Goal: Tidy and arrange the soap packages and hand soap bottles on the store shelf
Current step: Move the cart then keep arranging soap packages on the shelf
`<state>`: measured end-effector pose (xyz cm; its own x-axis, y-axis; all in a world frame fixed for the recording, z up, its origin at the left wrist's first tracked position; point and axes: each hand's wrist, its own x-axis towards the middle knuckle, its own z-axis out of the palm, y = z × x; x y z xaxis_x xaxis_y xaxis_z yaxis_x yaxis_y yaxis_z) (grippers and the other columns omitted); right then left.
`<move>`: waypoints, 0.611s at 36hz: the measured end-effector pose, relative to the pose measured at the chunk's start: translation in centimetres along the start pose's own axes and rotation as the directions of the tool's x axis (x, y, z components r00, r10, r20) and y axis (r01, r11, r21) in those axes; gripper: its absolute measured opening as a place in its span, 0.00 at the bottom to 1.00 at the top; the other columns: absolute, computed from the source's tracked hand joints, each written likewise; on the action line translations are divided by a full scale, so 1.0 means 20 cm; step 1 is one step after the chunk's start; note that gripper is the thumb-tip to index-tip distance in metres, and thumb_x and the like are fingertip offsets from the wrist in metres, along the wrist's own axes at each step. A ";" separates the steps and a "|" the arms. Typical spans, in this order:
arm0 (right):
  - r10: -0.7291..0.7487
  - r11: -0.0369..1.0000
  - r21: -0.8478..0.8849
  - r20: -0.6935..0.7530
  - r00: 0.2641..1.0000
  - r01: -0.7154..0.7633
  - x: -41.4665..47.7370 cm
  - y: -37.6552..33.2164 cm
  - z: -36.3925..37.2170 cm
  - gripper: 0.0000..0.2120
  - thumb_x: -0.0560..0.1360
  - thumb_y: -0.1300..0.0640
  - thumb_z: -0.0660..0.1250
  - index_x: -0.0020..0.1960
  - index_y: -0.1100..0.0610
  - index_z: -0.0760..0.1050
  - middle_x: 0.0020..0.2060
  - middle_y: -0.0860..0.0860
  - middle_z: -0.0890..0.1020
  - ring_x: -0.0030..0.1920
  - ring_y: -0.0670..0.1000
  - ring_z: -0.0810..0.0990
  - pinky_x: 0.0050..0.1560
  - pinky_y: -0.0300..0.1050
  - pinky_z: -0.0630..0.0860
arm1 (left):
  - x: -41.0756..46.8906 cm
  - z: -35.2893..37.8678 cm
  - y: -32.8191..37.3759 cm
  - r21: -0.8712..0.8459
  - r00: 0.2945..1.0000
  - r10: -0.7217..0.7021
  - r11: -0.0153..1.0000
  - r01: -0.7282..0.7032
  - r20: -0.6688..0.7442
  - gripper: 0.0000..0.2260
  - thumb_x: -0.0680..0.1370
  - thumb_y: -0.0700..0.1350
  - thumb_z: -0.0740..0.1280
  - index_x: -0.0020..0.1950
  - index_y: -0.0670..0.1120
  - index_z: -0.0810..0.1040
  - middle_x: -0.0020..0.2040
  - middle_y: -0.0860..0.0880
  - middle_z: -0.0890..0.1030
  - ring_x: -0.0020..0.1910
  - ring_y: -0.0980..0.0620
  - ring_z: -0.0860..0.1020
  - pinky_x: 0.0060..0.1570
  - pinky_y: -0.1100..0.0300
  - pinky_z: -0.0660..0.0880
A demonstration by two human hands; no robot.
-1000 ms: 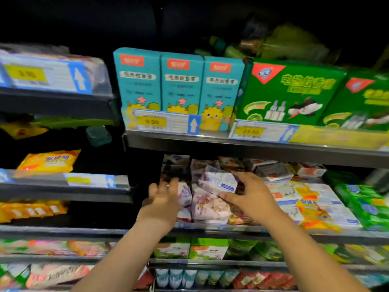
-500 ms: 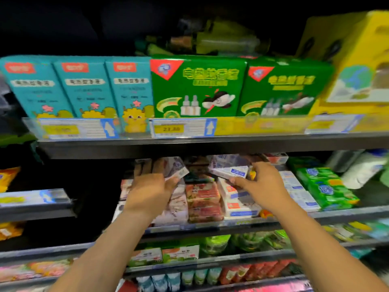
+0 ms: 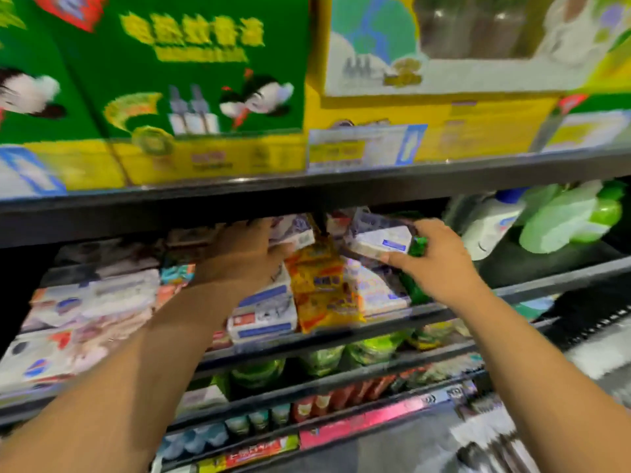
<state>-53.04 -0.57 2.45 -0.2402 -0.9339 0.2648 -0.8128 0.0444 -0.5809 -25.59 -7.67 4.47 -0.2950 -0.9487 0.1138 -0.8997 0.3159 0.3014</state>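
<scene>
Both hands have moved rightward along the dark metal shelf (image 3: 546,281) within the last second. The right hand (image 3: 440,264) still pinches the small white soap box with a blue label (image 3: 379,242). The left hand (image 3: 239,257) has its thumb against a white-and-purple wrapped soap packet (image 3: 295,233). Its fingers are hidden, so a grip cannot be confirmed. Below them lie a crumpled yellow plastic packet (image 3: 321,288) and a white carton with blue stripes (image 3: 264,312). The white hand soap bottle with a blue cap (image 3: 491,223) has come into view at the right, so the sorting is probably nearing the bottles.
</scene>
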 end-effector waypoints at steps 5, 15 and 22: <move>-0.057 0.998 0.025 0.128 0.990 0.054 0.04 0.15 -0.08 0.28 0.68 0.47 0.78 0.65 0.54 0.76 0.55 0.47 0.76 0.56 0.47 0.75 0.51 0.31 0.65 | 0.11 0.07 0.13 0.047 0.998 0.059 0.997 -0.058 -0.017 0.28 0.78 0.60 0.67 0.74 0.49 0.67 0.68 0.42 0.76 0.64 0.38 0.75 0.58 0.49 0.74; -0.136 0.991 0.044 0.363 0.922 0.129 0.03 0.29 -0.07 0.34 0.69 0.50 0.78 0.72 0.56 0.72 0.65 0.49 0.75 0.61 0.43 0.72 0.53 0.27 0.64 | 0.29 0.17 0.36 0.067 0.994 0.113 0.991 -0.113 0.015 0.26 0.77 0.56 0.71 0.72 0.47 0.71 0.70 0.43 0.74 0.68 0.41 0.71 0.61 0.56 0.68; -0.076 0.996 -0.004 0.396 0.915 0.084 0.04 0.31 -0.05 0.35 0.72 0.45 0.75 0.75 0.45 0.66 0.61 0.40 0.69 0.61 0.40 0.67 0.58 0.32 0.62 | 0.40 0.27 0.48 0.031 0.988 0.116 0.992 -0.119 0.101 0.30 0.76 0.53 0.72 0.75 0.45 0.68 0.73 0.42 0.70 0.71 0.41 0.67 0.64 0.56 0.65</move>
<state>-58.74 -0.79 -0.21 0.0516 -0.9985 -0.0184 -0.8323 -0.0328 -0.5534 -38.36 -12.21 3.12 -0.4281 -0.9023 0.0511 -0.8675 0.4261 0.2566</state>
